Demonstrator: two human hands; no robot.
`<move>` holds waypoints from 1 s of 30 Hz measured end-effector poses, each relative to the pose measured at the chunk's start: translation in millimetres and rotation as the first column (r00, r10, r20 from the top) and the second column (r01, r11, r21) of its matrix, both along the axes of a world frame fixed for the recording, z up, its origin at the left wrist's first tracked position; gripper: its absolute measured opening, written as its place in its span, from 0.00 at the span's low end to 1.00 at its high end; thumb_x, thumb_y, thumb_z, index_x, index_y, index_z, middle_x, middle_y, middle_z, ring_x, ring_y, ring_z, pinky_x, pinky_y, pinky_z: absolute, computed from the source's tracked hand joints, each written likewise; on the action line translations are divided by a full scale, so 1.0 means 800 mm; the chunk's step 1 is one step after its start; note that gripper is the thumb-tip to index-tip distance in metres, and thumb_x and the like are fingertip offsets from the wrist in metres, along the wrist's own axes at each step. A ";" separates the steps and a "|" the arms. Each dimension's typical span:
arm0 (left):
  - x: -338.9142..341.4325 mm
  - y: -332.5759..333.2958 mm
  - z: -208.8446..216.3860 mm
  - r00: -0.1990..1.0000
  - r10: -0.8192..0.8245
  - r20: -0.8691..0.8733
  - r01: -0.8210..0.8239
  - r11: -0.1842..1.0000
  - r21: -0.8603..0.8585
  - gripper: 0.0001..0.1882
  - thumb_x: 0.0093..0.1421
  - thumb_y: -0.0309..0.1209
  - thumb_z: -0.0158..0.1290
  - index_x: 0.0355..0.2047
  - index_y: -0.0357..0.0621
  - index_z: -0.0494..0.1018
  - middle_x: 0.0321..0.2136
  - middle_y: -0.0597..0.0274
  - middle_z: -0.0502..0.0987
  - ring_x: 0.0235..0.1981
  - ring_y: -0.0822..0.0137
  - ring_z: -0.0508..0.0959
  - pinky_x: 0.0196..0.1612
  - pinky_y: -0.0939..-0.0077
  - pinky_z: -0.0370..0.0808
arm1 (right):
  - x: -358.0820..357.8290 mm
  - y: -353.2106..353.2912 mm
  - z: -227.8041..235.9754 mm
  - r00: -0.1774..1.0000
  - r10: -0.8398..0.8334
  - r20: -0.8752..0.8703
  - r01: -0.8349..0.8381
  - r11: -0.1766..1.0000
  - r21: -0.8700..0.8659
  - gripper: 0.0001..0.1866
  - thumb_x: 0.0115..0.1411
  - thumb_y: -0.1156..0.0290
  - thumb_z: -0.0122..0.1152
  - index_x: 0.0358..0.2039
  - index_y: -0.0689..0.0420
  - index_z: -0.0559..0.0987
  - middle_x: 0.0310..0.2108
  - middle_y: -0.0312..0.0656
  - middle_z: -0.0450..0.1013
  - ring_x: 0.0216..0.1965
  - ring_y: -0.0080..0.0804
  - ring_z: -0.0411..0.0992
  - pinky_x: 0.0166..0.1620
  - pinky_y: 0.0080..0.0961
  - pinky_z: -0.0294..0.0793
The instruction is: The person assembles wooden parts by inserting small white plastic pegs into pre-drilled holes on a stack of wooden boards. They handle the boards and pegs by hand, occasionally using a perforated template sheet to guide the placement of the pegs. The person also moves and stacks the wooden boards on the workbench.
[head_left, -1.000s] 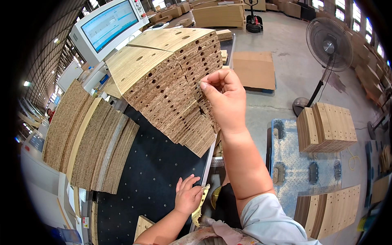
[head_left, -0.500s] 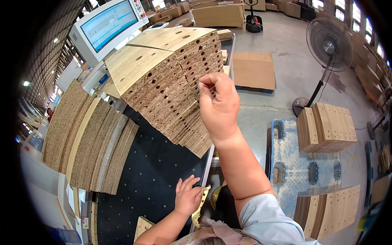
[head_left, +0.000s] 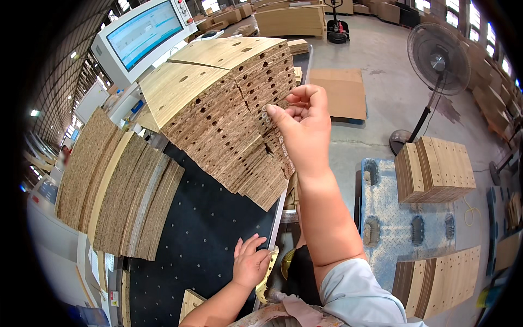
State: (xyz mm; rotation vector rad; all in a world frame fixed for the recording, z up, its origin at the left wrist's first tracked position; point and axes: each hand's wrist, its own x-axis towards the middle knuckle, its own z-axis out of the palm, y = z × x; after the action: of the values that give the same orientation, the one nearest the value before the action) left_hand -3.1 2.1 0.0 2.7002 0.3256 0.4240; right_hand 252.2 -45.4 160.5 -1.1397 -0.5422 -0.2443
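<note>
The stack of drilled particleboard panels [head_left: 229, 109] sits on the black perforated worktable [head_left: 201, 240], leaning and fanned so that the drilled edges face the person. Each panel has a pale wood-grain face with round holes, and a raw chipboard edge with a row of bore holes.

The right hand [head_left: 302, 128] is raised against the edge face of the stack. Its fingers [head_left: 305, 98] are curled together and the thumb presses toward the bore holes; small light plugs appear seated in several holes just below the thumb. Whether the fingers pinch one of these plugs cannot be told.

The left hand [head_left: 250, 264] rests near the front rim of the worktable, fingers spread and flat, holding nothing. A yellowish object [head_left: 267, 275] lies just beside it at the table edge.

A second fanned row of panels [head_left: 114, 191] leans at the left of the worktable. A machine control screen [head_left: 144, 35] stands behind the stack. On the floor to the right, a metal tread-plate platform [head_left: 392, 229] carries a pile of panels [head_left: 433, 169], and a pedestal fan [head_left: 436, 60] stands beyond it.
</note>
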 end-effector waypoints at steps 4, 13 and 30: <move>0.000 0.001 -0.001 1.000 0.001 0.004 -0.001 1.000 -0.001 0.03 0.49 0.31 0.57 0.25 0.50 0.76 0.45 0.64 0.72 0.53 0.59 0.69 0.57 0.47 0.56 | 0.009 -0.003 0.001 0.999 -0.044 -0.011 0.042 0.989 -0.139 0.27 0.40 0.69 0.74 0.36 0.59 0.66 0.32 0.37 0.64 0.31 0.24 0.61 0.33 0.20 0.68; 0.000 0.001 0.000 1.000 -0.005 -0.006 0.005 1.000 -0.008 0.03 0.49 0.31 0.57 0.26 0.51 0.77 0.44 0.64 0.72 0.53 0.59 0.68 0.58 0.48 0.55 | 0.023 -0.010 -0.011 0.963 0.231 -0.138 -0.197 0.954 0.227 0.23 0.43 0.72 0.72 0.35 0.58 0.66 0.31 0.34 0.63 0.32 0.21 0.62 0.37 0.18 0.67; 0.000 0.000 0.002 1.000 -0.002 -0.014 0.002 1.000 -0.010 0.03 0.49 0.31 0.57 0.24 0.49 0.76 0.45 0.63 0.72 0.53 0.58 0.68 0.58 0.46 0.56 | 0.002 0.013 0.006 0.973 0.191 0.132 -0.222 0.933 0.283 0.12 0.49 0.85 0.57 0.30 0.57 0.67 0.28 0.33 0.65 0.30 0.18 0.65 0.34 0.16 0.68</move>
State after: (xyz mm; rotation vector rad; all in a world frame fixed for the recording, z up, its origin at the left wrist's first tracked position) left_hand -3.2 2.4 1.6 2.6952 0.3283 0.4019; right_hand 253.7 -35.2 165.4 -0.7747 -0.6874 -0.1945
